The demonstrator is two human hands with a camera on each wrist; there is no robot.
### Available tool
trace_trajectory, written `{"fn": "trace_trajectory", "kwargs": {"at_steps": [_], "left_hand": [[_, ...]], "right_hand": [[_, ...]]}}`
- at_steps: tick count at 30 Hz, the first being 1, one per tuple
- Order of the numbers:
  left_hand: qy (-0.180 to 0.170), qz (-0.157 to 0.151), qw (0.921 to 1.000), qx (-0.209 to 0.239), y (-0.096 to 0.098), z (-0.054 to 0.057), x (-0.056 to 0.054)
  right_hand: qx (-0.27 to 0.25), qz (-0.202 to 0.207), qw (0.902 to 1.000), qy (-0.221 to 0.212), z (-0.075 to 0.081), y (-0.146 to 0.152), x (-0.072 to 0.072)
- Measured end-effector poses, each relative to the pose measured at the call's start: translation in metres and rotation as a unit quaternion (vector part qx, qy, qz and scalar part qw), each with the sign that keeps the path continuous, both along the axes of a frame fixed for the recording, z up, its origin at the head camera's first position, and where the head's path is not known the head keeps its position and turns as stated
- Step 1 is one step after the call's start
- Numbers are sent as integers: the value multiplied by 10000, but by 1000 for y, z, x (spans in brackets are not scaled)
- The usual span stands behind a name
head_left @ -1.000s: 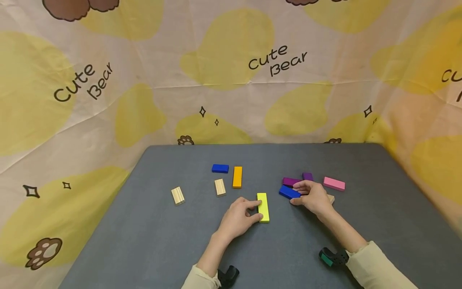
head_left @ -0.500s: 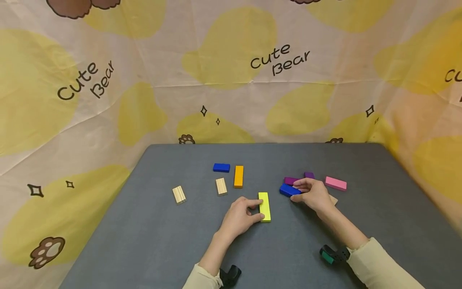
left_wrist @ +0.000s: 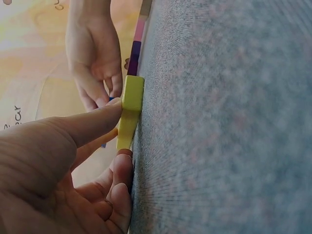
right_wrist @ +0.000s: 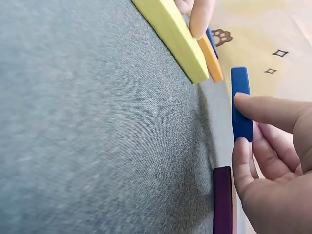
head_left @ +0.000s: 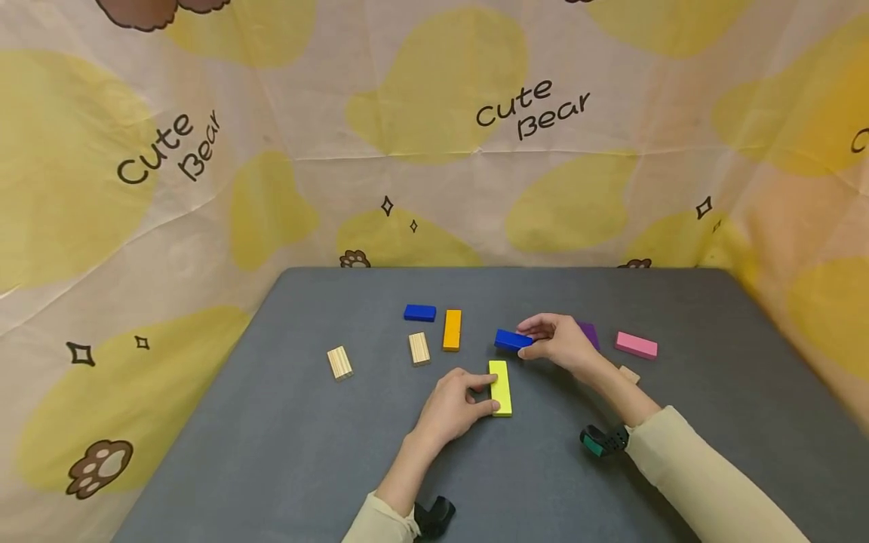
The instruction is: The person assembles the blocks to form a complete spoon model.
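Observation:
My right hand (head_left: 560,343) pinches a blue wooden block (head_left: 512,340) between thumb and fingers. In the right wrist view this blue block (right_wrist: 241,105) is raised above the grey tabletop. My left hand (head_left: 451,407) has its thumb and index finger on a long yellow block (head_left: 501,388), which lies flat in the middle of the table. The left wrist view shows the thumb against the near end of the yellow block (left_wrist: 130,102) and a finger farther along it. A purple block (head_left: 589,335) lies just behind my right hand, partly hidden by it.
Left of the yellow block lie an orange block (head_left: 452,330), a second blue block (head_left: 420,313) and two striped wooden blocks, one nearer (head_left: 419,348) and one farther left (head_left: 339,363). A pink block (head_left: 637,345) and a plain wooden block (head_left: 629,374) are on the right. A patterned cloth (head_left: 434,113) hangs behind.
My right hand has lifted the blue block from beside the purple blocks and carried it left, toward the far end of the yellow block. The left hand keeps its place on the yellow block.

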State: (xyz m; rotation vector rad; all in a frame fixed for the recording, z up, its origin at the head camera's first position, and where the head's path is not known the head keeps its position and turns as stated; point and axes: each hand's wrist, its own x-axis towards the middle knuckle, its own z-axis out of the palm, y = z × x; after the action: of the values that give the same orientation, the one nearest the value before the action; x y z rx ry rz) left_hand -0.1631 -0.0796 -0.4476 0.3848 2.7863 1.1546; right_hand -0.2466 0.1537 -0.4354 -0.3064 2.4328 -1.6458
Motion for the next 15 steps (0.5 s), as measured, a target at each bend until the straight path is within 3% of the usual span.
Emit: {"fn": "trace_trajectory", "kwargs": {"at_steps": [6, 15], "left_hand": [[-44, -21, 10000, -32, 0, 1, 1], [-20, -80, 10000, 8, -1, 2, 0]], "right_hand": [[-26, 256, 9996, -141, -2, -10, -11], [297, 768, 9966, 18, -5, -15, -20]]}}
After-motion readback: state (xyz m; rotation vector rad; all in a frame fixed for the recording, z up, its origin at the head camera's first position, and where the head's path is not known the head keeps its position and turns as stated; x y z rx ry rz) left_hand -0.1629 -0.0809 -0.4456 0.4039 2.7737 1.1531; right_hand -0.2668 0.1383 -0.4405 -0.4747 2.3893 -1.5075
